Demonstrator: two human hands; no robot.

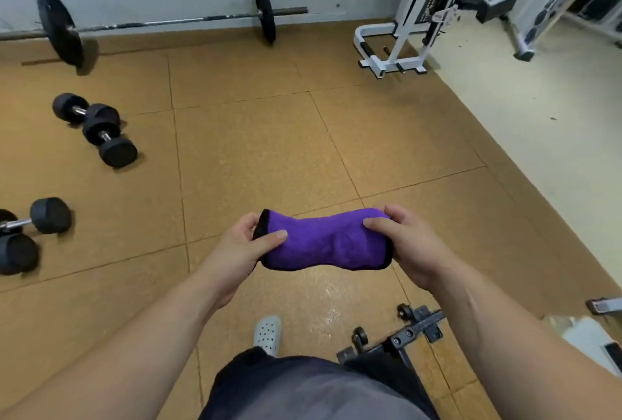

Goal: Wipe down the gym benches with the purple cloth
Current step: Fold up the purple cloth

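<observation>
A purple cloth [324,239] with a black edge is stretched between both hands in front of me, above the orange floor. My left hand [242,251] pinches its left end with thumb on top. The cloth's right end is gripped by my right hand [409,244]. The black wheeled foot of a bench frame [404,332] shows at the bottom right, below my right arm; its pad is out of view. A white-framed machine with black pads [434,12] stands at the far right.
A barbell [158,20] lies along the far wall. Two black dumbbells [96,128] lie at the left, and more dumbbells [27,232] at the left edge. My shoe [267,333] and dark shorts show at the bottom. Pale flooring [538,116] starts at the right.
</observation>
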